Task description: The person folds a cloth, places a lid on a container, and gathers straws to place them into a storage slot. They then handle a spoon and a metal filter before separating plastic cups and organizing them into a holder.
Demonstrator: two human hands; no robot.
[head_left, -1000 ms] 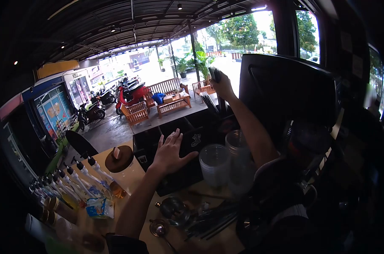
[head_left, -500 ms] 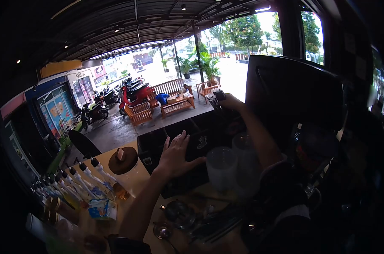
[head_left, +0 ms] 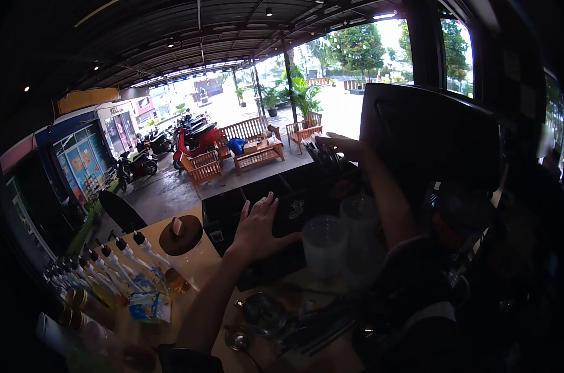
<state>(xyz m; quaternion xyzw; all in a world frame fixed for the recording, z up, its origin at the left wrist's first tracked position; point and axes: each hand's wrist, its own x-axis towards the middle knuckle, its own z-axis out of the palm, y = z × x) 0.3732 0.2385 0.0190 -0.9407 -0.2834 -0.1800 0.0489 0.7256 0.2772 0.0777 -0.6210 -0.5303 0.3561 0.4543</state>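
My left hand [head_left: 259,227] lies with its fingers spread against a black compartment box [head_left: 282,221] that has stickers on its side. Its thumb points toward a translucent plastic container [head_left: 325,247]. At the box's far right end, my right hand [head_left: 347,148] is stretched out over a bundle of thin dark sticks [head_left: 322,154], which look like straws standing in a compartment. The fingers appear extended along the top of the bundle; shade hides the thumb. A second translucent container [head_left: 359,217] stands below the right forearm.
Pump bottles [head_left: 126,255] line the counter's left side, near a round brown lid [head_left: 181,235] and a blue-and-yellow packet [head_left: 150,307]. A glass pot [head_left: 261,313] and a small metal cup [head_left: 237,339] sit in front. A large dark monitor-like panel [head_left: 431,137] rises at right.
My right hand has shifted slightly right and down, its fingers loosening and flattening over the sticks, which now show more upright. The left hand stays in place.
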